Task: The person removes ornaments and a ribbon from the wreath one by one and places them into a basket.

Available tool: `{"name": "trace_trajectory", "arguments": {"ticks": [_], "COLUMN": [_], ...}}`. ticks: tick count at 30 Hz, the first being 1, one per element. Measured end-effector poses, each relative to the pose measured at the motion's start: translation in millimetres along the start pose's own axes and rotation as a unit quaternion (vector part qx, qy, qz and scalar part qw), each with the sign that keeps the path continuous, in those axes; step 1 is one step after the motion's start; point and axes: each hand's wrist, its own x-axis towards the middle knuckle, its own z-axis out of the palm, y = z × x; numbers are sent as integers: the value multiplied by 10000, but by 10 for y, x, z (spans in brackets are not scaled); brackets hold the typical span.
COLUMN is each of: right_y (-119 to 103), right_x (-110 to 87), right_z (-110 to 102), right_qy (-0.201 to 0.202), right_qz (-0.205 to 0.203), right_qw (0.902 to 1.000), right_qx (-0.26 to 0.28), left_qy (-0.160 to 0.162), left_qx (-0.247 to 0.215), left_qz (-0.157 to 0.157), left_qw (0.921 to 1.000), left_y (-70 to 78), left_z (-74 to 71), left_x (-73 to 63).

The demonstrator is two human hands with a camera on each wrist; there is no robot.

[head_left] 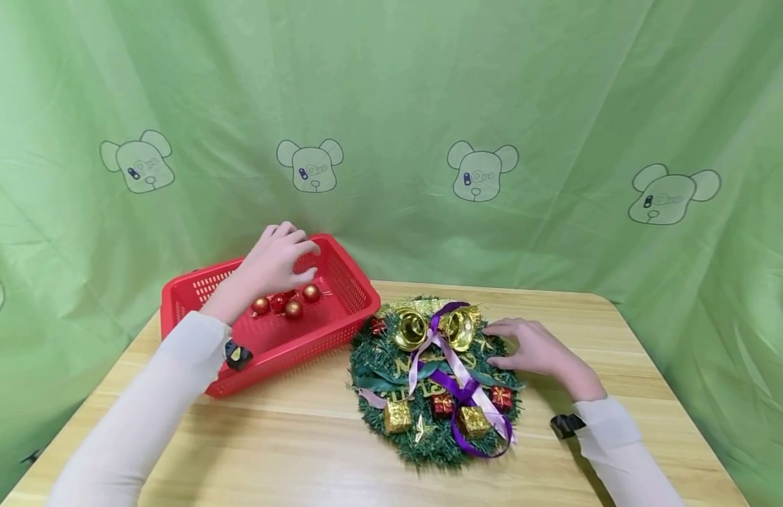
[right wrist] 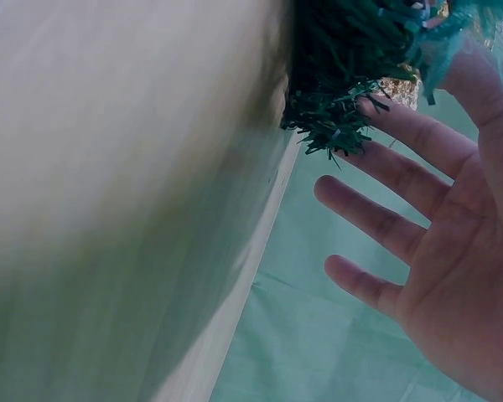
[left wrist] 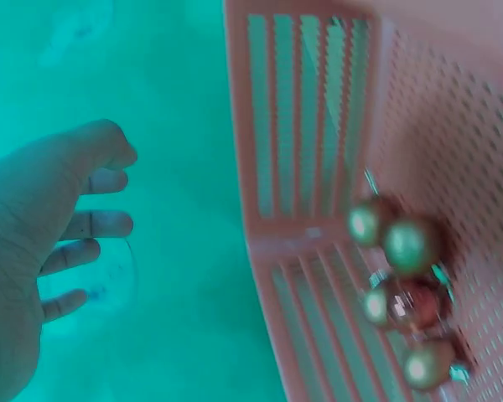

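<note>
My left hand (head_left: 274, 259) hovers over the red basket (head_left: 360, 310), fingers loosely bent and apart, with nothing between them. In the left wrist view that hand (left wrist: 38, 218) appears bare. Inside the basket lie several small ball ornaments, among them a gold ball (head_left: 311, 293) and a shiny red ball (head_left: 278, 303). My right hand (head_left: 534, 348) is at the right edge of a green tinsel wreath (head_left: 429, 451); its fingers are spread, and the right wrist view shows fingertips (right wrist: 386, 113) right at the greenery. The wreath carries gold bells (head_left: 410, 329), ribbons and small gift boxes.
The wreath lies flat on a wooden table (head_left: 303, 451), just right of the basket. A green curtain (head_left: 391, 91) with printed bear heads hangs behind and around the table. Black wrist straps (head_left: 237, 354) sit at both cuffs.
</note>
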Motion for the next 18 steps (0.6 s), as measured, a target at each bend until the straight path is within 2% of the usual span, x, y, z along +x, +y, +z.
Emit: {"name": "trace_trajectory", "arguments": {"ticks": [5,11,14,18], "right_y": [-14,-23,-19,-28], "right_x": [14,39,53,60], "right_z": [3,5,7,6], "right_qy": [-21,-41,-50,-44], "right_qz": [41,53,43,22], "right_qw": [10000,10000,10000,10000], "right_qx": [-11,14,11,5], "left_qy": [179,509,511,278], "left_qx": [-98,-306,-321,-345], "left_qz": [470,1242,1598,1888], "left_qw": [9987,9905,9853,9810], "left_y": [280,682,876,1104], "left_z": [32,203,292,387], "left_x": [85,126,136,145]}}
